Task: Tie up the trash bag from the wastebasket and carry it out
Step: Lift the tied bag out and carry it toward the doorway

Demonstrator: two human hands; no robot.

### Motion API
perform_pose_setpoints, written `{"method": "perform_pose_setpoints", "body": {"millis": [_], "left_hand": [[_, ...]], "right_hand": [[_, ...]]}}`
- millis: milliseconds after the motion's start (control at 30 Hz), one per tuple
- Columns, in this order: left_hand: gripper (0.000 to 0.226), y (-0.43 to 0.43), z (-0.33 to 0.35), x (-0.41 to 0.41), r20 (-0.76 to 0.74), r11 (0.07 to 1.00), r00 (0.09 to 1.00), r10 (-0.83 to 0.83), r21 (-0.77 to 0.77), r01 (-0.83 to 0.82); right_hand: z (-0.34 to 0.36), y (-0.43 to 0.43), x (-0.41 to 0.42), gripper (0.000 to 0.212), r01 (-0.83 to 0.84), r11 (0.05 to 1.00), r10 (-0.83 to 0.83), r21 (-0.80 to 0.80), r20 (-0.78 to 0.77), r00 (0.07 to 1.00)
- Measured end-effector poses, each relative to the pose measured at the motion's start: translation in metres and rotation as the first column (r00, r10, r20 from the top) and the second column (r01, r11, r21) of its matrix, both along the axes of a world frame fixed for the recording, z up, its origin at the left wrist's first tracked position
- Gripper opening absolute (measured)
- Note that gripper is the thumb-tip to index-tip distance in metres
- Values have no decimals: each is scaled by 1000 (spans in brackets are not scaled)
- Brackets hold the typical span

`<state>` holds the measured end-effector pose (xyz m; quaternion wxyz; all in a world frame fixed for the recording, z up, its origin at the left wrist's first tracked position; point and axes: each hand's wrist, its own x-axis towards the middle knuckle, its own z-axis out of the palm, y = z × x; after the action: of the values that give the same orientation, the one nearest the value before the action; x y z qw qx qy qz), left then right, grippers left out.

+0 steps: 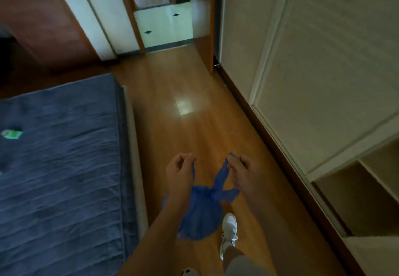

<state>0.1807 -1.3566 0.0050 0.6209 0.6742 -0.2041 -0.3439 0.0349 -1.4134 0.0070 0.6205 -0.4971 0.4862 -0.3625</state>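
Observation:
A blue plastic trash bag hangs in front of me above the wooden floor, its neck gathered into a twist. My left hand pinches one handle strip of the bag from the left. On the right, my right hand pinches the other strip, which stretches up from the twist. The two hands are held apart at the same height, each strip taut between hand and bag. No wastebasket is in view.
A bed with a dark blue cover fills the left side, a small green item lying on it. White wardrobe doors line the right wall. The wooden floor leads to an open doorway ahead. My white shoe steps below the bag.

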Motion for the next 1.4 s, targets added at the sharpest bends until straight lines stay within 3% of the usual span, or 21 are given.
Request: {"method": "perform_pose_setpoints", "body": {"millis": [100, 233, 367, 467, 633, 800, 1067, 1400], "left_hand": [[33, -45, 1, 22, 17, 994, 994, 107, 28, -108], [23, -100, 6, 53, 33, 953, 958, 286, 93, -288], [23, -137, 13, 70, 95, 916, 919, 382, 97, -390], [23, -153, 16, 82, 77, 909, 914, 399, 99, -405], [22, -184, 15, 113, 29, 896, 900, 435, 90, -436], [20, -218, 9, 155, 108, 896, 896, 430, 67, -438], [25, -290, -2, 280, 63, 867, 874, 482, 109, -487], [25, -390, 6, 432, 48, 889, 892, 450, 67, -452]], "right_hand": [[2, -61, 32, 41, -91, 996, 91, 3, -6, 996], [7, -127, 69, 28, -201, 979, 199, 29, 50, 979], [10, -184, 95, 40, -230, 973, 230, -7, 35, 973], [11, -213, 110, 31, -245, 968, 247, -47, 36, 968], [11, -255, 146, 38, -250, 967, 252, -40, 75, 965], [-2, -291, 193, 29, -282, 960, 281, -1, 53, 958], [-8, -363, 320, 31, -271, 958, 266, 91, 61, 962], [13, -444, 466, 29, -149, 989, 149, -18, -13, 989]]}}
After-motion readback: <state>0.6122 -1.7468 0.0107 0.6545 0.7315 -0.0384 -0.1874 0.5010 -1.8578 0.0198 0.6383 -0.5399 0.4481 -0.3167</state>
